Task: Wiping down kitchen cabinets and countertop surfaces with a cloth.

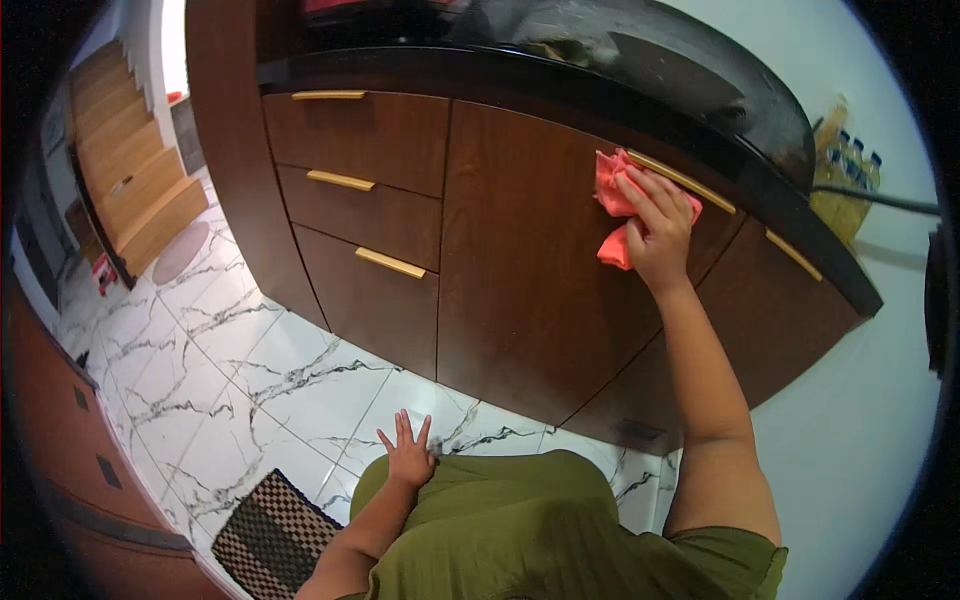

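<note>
Pressed against the upper part of a dark wood cabinet door [517,262], my right hand [660,232] holds a crumpled pink-red cloth [613,191]. The cloth lies just below the left end of a long gold handle [682,182], and part of it hangs below my fingers. Low in front of my green shirt, my left hand [410,455] is empty, its fingers spread over the marble-patterned floor. Left of the door are several drawers with gold handles [341,180].
A glossy black countertop [525,64] runs above the cabinets. Bottles [851,169] stand at its right end, near a dark cable [877,197]. A checkered mat [277,536] lies on the floor at lower left. Wooden stairs [127,150] rise at far left, beside an oval mat [181,253].
</note>
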A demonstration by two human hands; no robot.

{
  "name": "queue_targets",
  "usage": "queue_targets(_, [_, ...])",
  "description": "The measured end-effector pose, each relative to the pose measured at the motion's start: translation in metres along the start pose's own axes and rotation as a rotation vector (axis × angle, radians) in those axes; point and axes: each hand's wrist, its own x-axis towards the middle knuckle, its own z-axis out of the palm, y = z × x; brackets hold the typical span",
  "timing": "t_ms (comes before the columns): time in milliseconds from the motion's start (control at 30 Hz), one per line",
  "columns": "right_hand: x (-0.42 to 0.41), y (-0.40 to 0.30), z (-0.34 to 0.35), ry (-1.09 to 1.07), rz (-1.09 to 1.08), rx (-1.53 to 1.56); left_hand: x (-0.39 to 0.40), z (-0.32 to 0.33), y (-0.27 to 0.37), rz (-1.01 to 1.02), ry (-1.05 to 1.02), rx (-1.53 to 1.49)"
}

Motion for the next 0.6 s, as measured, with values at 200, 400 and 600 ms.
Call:
queue_targets(200, [-0.140, -0.025, 0.057, -0.156, -0.086, -0.065, 0.002, -0.002, 0.005, 0.063, -0.031, 0.066])
queue_targets(400, [-0.262, -0.060, 0.084, -0.317, -0.185, -0.070, -0.003, -0.007, 0.008, 0.174, -0.047, 0.128])
queue_targets(600, [-0.262, -0.069, 0.059, -0.867, 0.120, 0.579, -0.013, -0.016, 0.006, 0.172, -0.048, 0.109])
